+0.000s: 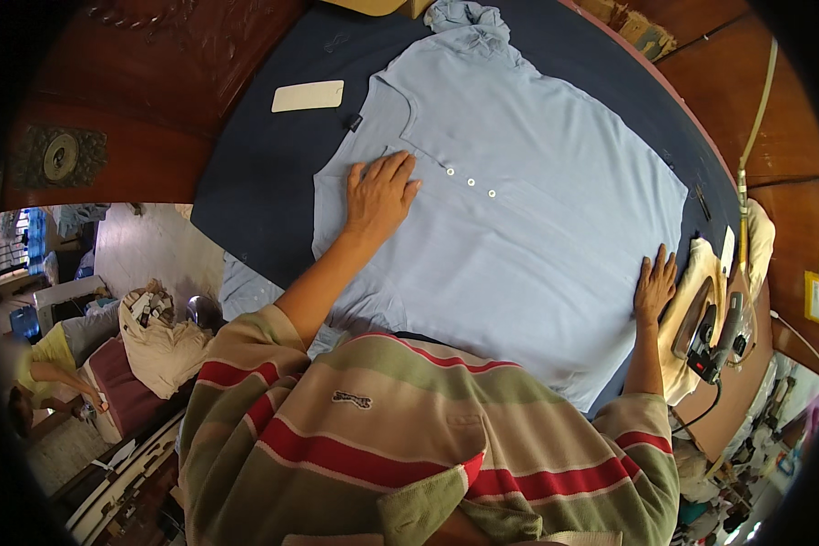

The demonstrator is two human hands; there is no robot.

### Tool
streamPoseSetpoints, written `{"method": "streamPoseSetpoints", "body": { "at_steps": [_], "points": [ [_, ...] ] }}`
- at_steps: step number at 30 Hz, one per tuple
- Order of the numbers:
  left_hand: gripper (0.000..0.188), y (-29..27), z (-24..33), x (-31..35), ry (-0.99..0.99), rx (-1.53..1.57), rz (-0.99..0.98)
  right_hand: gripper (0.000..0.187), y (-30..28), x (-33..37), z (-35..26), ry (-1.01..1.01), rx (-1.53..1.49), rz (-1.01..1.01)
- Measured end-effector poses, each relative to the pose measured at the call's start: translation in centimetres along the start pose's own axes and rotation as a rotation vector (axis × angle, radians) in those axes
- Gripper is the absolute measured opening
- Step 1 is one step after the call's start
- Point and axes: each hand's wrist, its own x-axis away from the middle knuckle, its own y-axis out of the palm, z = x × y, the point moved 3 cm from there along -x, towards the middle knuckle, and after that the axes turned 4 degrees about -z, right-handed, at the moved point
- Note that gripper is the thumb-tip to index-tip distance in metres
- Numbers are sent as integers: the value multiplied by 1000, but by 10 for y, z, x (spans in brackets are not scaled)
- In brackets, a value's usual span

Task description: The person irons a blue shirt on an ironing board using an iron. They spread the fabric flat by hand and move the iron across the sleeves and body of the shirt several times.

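Right now a pale blue shirt (519, 227) lies spread flat across the dark blue bench (264, 182), filling the middle of the frame. Left hand (379, 193) rests open, palm down, on the shirt beside its white buttons (470, 182). Right hand (655, 287) lies open and flat on the shirt's edge at right, just beside an iron (714, 332) on a cream cloth (692, 273). A white tag (308, 96) sits at upper left.

Both hands, left hand (379, 193) and right hand (654, 286), press flat on the blue shirt (519, 237).
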Motion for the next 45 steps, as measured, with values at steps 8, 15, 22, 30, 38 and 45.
{"method": "streamPoseSetpoints", "body": {
  "at_steps": [8, 15, 22, 30, 38, 45],
  "points": [
    [45, -10, 2, 10, 83, -81, -146, 56, 0, -1, -3, 13, 4, 9],
    [49, -9, 10, -5, 115, -66, -141, 60, -26, -7, 31, -123, -178, 189],
    [54, -10, 16, 5, 61, -172, -266, 69, -118, 7, 140, 414, 363, 301],
    [59, 2, 17, 11, 67, -166, -309, 58, -106, -55, 242, 223, -59, -20],
    [68, -22, 18, -2, 155, -266, -485, 21, -105, -55, 242, 199, -761, -95],
    [70, -10, 1, 2, 218, -233, -398, 45, -163, 10, 124, -16, -402, 86]
  ]
}}
